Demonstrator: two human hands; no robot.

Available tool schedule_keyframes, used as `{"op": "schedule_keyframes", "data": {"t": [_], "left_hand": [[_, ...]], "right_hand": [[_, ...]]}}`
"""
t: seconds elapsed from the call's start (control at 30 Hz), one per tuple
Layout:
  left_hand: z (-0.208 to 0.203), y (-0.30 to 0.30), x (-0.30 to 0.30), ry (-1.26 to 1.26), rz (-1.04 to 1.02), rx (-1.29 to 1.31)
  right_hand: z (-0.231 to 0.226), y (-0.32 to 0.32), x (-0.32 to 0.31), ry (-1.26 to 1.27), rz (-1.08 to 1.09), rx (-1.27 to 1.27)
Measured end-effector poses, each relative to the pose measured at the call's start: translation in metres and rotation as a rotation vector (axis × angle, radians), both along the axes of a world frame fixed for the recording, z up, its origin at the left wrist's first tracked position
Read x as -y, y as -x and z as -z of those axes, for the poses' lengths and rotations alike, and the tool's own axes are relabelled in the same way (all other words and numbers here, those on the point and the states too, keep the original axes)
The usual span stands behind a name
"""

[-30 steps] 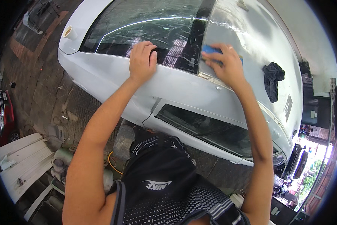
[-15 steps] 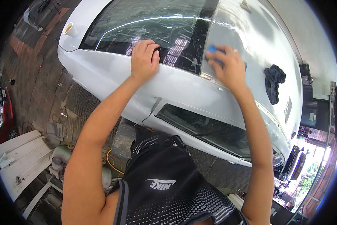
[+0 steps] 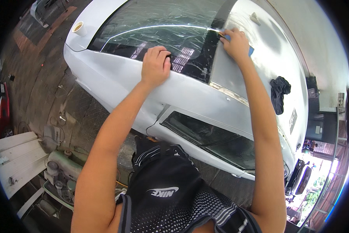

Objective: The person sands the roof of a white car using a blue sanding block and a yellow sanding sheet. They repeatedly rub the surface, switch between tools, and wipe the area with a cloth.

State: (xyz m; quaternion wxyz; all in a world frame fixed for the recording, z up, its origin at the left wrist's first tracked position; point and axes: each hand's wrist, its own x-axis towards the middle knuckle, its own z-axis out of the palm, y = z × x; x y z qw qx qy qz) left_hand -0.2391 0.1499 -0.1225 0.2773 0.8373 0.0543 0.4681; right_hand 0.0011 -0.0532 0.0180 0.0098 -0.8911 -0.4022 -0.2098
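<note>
A white-grey car with patchy, dull paint lies before me, its large glass window (image 3: 159, 39) streaked and wet-looking. My right hand (image 3: 236, 43) is closed on a flat blue pad (image 3: 251, 51), pressed to the roof panel (image 3: 236, 70) beside the black border of the glass. The pad's edges show on both sides of my fingers; the rest is hidden. At the glass's near edge rests my left hand (image 3: 155, 68), its fingers curled around a small black object (image 3: 168, 56), mostly covered. A crumpled black cloth (image 3: 279, 94) lies on the roof, right of my right arm.
A white cup (image 3: 77, 28) stands on the car's far left end. A small greyish piece (image 3: 254, 18) sits on the far roof. The side window (image 3: 205, 134) is nearer me. At lower left are a white panel (image 3: 17, 161) and a green compressor-like machine (image 3: 64, 165).
My right hand has moved the blue pad farther away along the roof panel's edge by the glass. My left hand stays at the glass edge while the view shifts slightly.
</note>
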Motion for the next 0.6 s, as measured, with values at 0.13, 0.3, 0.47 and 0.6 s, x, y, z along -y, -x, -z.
{"op": "schedule_keyframes", "data": {"t": [0.13, 0.3, 0.47, 0.6], "left_hand": [[0.009, 0.010, -0.004, 0.050, -0.065, -0.001], [0.008, 0.013, 0.001, 0.082, -0.046, -0.021], [0.004, 0.012, -0.001, 0.072, -0.019, -0.024], [0.000, 0.005, -0.001, 0.055, 0.013, -0.019]], "right_hand": [[-0.007, 0.099, 0.042, -0.040, -0.269, -0.210], [-0.020, 0.139, 0.059, 0.003, -0.266, -0.284], [-0.006, -0.025, 0.008, -0.044, -0.067, -0.157], [-0.013, -0.080, -0.011, -0.039, 0.093, -0.127]]}}
